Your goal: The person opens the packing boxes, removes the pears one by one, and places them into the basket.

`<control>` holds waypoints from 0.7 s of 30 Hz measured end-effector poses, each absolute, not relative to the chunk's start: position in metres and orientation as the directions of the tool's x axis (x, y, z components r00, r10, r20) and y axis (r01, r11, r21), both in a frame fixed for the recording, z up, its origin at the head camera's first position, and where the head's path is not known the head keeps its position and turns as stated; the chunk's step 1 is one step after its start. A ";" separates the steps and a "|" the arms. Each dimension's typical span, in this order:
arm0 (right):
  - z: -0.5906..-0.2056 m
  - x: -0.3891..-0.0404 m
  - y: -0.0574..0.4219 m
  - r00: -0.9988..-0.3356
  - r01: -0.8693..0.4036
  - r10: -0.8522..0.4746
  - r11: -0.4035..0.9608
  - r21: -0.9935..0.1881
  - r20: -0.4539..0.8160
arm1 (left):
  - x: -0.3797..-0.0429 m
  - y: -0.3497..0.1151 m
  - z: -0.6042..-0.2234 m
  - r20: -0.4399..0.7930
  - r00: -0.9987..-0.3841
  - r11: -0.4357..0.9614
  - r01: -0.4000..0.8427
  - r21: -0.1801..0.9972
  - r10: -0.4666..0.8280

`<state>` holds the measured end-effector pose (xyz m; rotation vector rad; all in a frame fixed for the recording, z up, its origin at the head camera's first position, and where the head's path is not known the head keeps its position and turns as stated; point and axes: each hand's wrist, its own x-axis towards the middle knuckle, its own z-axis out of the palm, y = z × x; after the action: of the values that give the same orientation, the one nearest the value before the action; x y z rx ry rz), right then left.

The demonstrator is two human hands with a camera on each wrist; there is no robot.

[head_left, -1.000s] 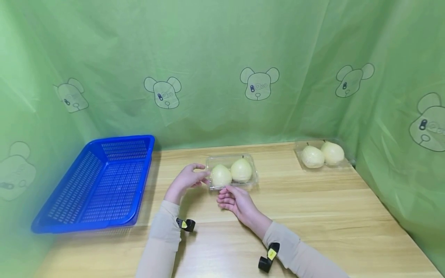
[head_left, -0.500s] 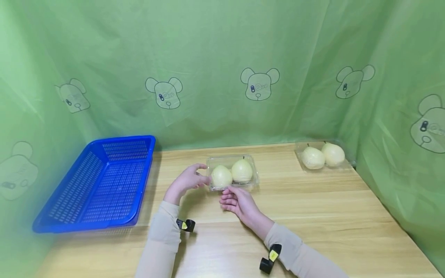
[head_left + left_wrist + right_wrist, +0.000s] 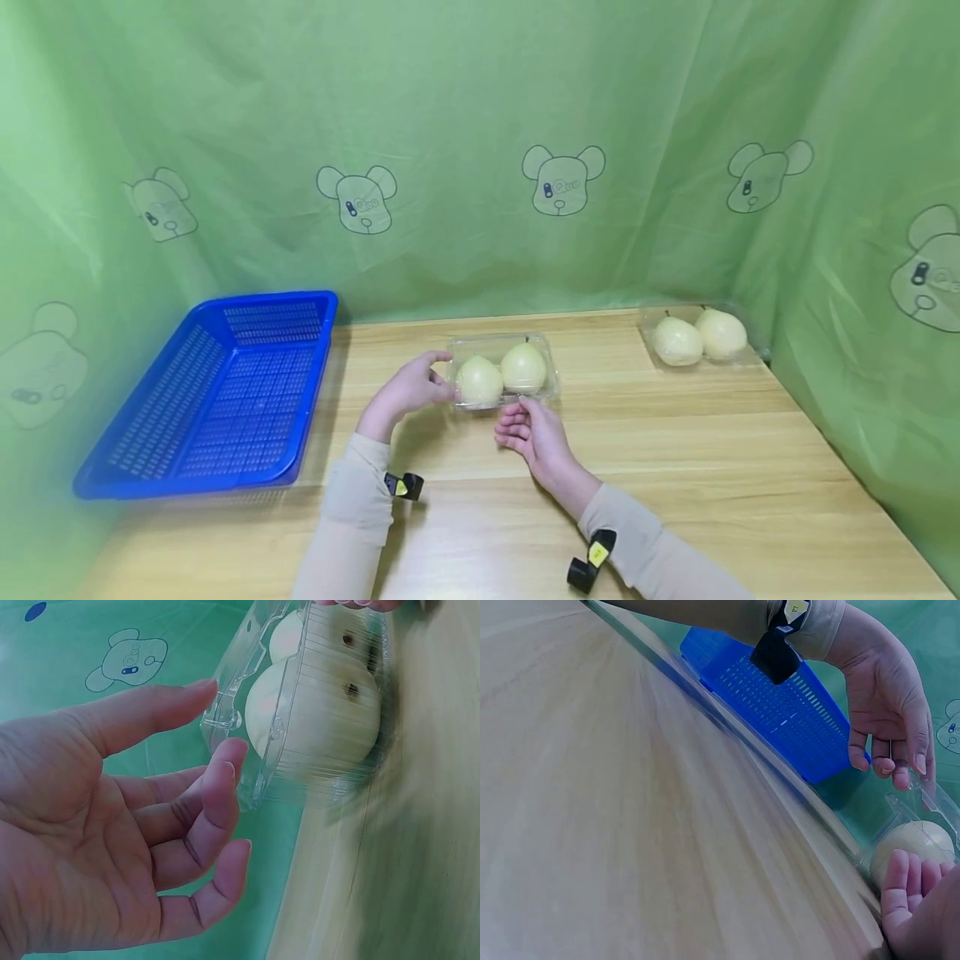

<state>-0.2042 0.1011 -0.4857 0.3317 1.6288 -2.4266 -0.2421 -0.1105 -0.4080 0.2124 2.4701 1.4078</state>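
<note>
A clear plastic clamshell box [image 3: 551,379] holding two pale yellow pears [image 3: 523,368] sits on the table. At its left end, my left hand [image 3: 411,387] holds the edge between thumb and curled fingers; the left wrist view shows the thumb tip at the box's rim [image 3: 274,735]. My right hand [image 3: 542,440] is at the front edge, thumb up against the rim and the other fingers curled below it. What the right fingertips do under the rim is hidden. The lid lies over the pears; whether its edges are fastened, I cannot tell.
A blue slotted basket [image 3: 302,433] stands on the left of the wooden table [image 3: 675,483]. Toward the back right corner lies another clear box with two pears [image 3: 678,340]. Green cloth [image 3: 450,267] printed with bear heads hangs around the back and sides.
My right hand has slid to the right along the front edge of the clamshell box. My left hand stays at the left end, and the box has hardly moved.
</note>
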 end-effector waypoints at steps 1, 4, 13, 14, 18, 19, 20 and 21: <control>-0.486 -0.205 0.101 -0.956 0.283 -0.028 -0.371 -0.885 -0.293 | -0.242 -0.110 -0.408 -0.169 -0.947 0.525 -0.001 0.851 0.273; -0.487 -0.206 0.100 -0.958 0.267 -0.003 -0.368 -0.891 -0.286 | -0.244 -0.109 -0.410 -0.135 -0.945 0.573 0.064 0.817 0.298; -0.489 -0.208 0.101 -0.967 0.240 -0.006 -0.363 -0.900 -0.256 | -0.245 -0.103 -0.415 -0.014 -0.938 0.692 0.246 0.679 0.347; -0.489 -0.209 0.101 -0.967 0.240 -0.008 -0.364 -0.900 -0.255 | -0.245 -0.103 -0.416 0.000 -0.938 0.705 0.260 0.660 0.346; -0.489 -0.209 0.102 -0.967 0.241 -0.014 -0.361 -0.901 -0.253 | -0.243 -0.100 -0.418 0.059 -0.944 0.760 0.299 0.577 0.326; -0.489 -0.209 0.102 -0.967 0.242 -0.015 -0.361 -0.901 -0.253 | -0.243 -0.100 -0.418 0.073 -0.945 0.774 0.304 0.555 0.319; -0.489 -0.209 0.102 -0.968 0.241 -0.018 -0.360 -0.901 -0.252 | -0.243 -0.099 -0.418 0.089 -0.946 0.785 0.309 0.537 0.312; -0.489 -0.209 0.102 -0.968 0.241 -0.020 -0.357 -0.902 -0.251 | -0.243 -0.098 -0.419 0.106 -0.946 0.796 0.316 0.516 0.307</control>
<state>-0.2093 0.1024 -0.4893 0.2947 1.6791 -2.4465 -0.2430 -0.0981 -0.4189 0.5189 2.9926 0.8649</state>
